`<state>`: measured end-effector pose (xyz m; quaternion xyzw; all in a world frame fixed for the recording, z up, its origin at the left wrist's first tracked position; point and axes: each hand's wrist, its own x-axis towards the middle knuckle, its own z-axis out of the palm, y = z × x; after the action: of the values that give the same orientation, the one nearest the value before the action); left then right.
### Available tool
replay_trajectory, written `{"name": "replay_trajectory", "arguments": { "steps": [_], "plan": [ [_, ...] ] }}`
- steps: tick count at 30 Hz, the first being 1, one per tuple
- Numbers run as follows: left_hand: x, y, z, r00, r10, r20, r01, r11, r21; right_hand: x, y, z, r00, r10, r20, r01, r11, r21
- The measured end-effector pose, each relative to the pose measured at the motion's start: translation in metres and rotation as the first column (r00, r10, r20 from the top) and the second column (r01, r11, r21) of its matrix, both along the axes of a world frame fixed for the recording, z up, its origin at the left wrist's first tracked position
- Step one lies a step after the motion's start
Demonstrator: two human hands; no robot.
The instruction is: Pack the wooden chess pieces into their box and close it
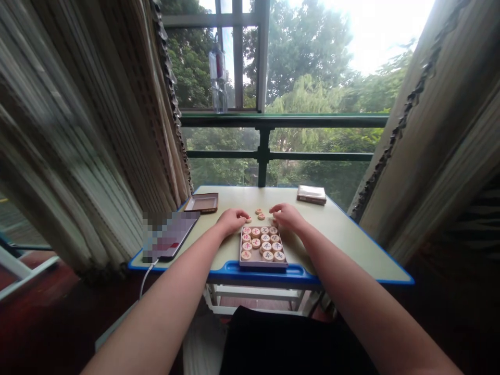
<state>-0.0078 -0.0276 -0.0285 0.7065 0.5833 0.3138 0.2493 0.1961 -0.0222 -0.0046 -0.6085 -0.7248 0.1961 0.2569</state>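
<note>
A shallow tray (244, 264) near the table's front edge holds round wooden xiangqi pieces with red and black characters, some stacked. Bare tray floor shows in its front middle. My left hand (232, 221) is just beyond the tray's far left corner, with its fingertips closed on a xiangqi piece (248, 220). At the far right corner is my right hand (289, 214), its fingers bent and apart above another piece (274, 222) that is partly hidden beneath it. Two loose pieces (258, 211) lie on the table between my hands.
A brown box lid (201, 202) lies open side up at the back left. Nearer, a dark flat device (180, 237) with a white cable (145, 278) rests on the left edge. A small box (311, 194) sits at the back right of the blue-edged table (351, 245). Curtains flank the window.
</note>
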Motion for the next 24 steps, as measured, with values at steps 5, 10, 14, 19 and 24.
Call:
{"name": "replay_trajectory", "arguments": {
  "steps": [5, 10, 14, 19, 24],
  "plan": [
    [0.003, 0.014, 0.006, 0.998, 0.027, 0.056, -0.018, 0.987, -0.157, 0.013, -0.004, 0.009, 0.999, 0.043, 0.005, -0.042, 0.992, -0.12],
    [0.004, 0.026, -0.002, 0.995, 0.096, -0.015, -0.095, 0.993, 0.067, 0.013, 0.0, 0.005, 0.999, 0.045, -0.013, -0.046, 0.989, -0.14],
    [0.006, 0.031, -0.005, 0.995, 0.069, -0.073, -0.061, 0.993, 0.104, 0.012, 0.007, 0.0, 1.0, 0.018, -0.017, -0.019, 0.997, -0.068],
    [0.008, 0.031, -0.004, 0.996, -0.012, -0.086, 0.016, 0.999, 0.048, 0.018, 0.006, 0.003, 0.996, 0.078, -0.045, -0.085, 0.985, -0.153],
    [0.012, 0.027, -0.001, 0.986, -0.037, -0.16, 0.059, 0.989, 0.135, 0.021, 0.006, 0.002, 0.996, 0.084, -0.02, -0.086, 0.988, -0.125]
  ]
}}
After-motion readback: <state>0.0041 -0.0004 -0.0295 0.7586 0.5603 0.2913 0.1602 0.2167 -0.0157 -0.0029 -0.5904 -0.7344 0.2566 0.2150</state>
